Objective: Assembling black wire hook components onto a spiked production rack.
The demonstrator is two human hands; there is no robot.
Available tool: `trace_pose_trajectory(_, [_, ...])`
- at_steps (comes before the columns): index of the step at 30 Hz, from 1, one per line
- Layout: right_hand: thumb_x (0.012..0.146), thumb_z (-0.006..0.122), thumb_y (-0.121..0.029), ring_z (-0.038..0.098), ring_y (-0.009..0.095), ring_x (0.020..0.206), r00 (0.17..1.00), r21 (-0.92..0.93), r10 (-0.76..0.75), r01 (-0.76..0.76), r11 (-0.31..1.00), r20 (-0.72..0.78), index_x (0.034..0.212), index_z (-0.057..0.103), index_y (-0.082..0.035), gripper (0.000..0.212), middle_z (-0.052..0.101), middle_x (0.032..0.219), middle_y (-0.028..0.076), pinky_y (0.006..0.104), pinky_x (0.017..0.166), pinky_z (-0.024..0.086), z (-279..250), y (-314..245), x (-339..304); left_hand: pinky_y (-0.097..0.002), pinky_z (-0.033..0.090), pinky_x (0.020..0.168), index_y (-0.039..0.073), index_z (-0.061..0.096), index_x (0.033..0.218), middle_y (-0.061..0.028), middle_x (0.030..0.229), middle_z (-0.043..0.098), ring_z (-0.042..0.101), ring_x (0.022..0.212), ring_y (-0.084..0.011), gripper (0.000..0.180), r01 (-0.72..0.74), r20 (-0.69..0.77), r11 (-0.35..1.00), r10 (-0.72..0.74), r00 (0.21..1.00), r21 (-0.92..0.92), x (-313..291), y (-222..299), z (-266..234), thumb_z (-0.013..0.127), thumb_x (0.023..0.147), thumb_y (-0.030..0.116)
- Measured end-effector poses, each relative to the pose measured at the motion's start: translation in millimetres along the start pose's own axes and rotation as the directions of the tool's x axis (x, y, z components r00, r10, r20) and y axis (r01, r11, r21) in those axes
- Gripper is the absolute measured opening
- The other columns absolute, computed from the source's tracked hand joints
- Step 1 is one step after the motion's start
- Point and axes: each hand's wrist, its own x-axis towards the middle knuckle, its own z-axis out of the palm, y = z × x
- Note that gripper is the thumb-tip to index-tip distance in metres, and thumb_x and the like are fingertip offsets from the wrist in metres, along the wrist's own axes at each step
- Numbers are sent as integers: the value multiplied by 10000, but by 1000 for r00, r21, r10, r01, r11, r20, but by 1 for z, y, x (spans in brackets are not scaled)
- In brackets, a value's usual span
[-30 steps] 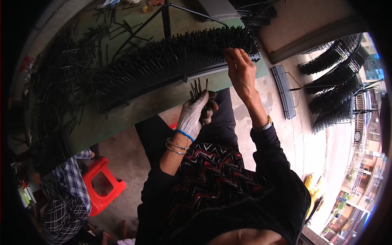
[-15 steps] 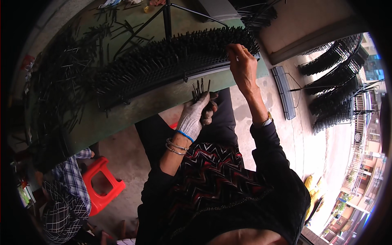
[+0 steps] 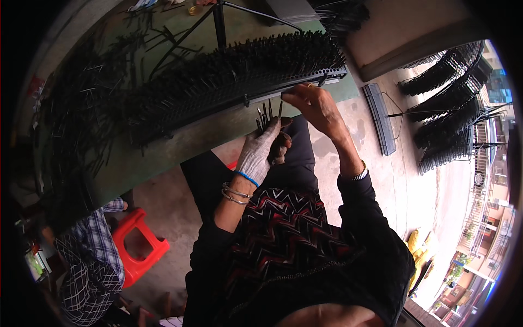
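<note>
Crowding the perforated frame (image 3: pixel 226 94) are dark rods (image 3: pixel 239 62), apparently seated in it.

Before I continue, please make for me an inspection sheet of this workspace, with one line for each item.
Surface: green table, its near edge before the person's lap.
Job's things: long black holed board on the table, densely filled with dark sticks.
Clutter: loose sticks piled on the table's left side.
Hands: gloved left hand holds a small bundle of sticks; bare right hand has its fingers at the bundle's top; whether they grip, I cannot tell.
Cables: nothing seen.
Surroundings: red stool and someone in checked clothes, lower left; black racks, right.
</note>
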Motion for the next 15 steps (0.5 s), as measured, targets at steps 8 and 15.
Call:
trace_pose_trajectory(8, [931, 611, -112, 634, 95, 695, 914, 185, 119, -49, 981, -388, 953, 624, -8, 107, 679, 771, 44, 251, 647, 485, -14, 1, 1, -226, 290, 431, 79, 608, 1059, 5, 632, 494, 366, 453, -68, 281, -10, -1, 999, 10, 1000, -44, 10, -6, -5, 579, 979, 346])
trace_pose_trajectory(15, [910, 665, -105, 650, 88, 664, 731, -18, -110, 132, 991, -673, 917, 621, -19, 97, 676, 733, 48, 234, 608, 484, -6, 26, 34, -227, 271, 425, 72, 600, 991, 21, 664, 483, 327, 450, -52, 236, 1, 87, 987, 13, 996, -161, 19, -11, -8, 568, 990, 307])
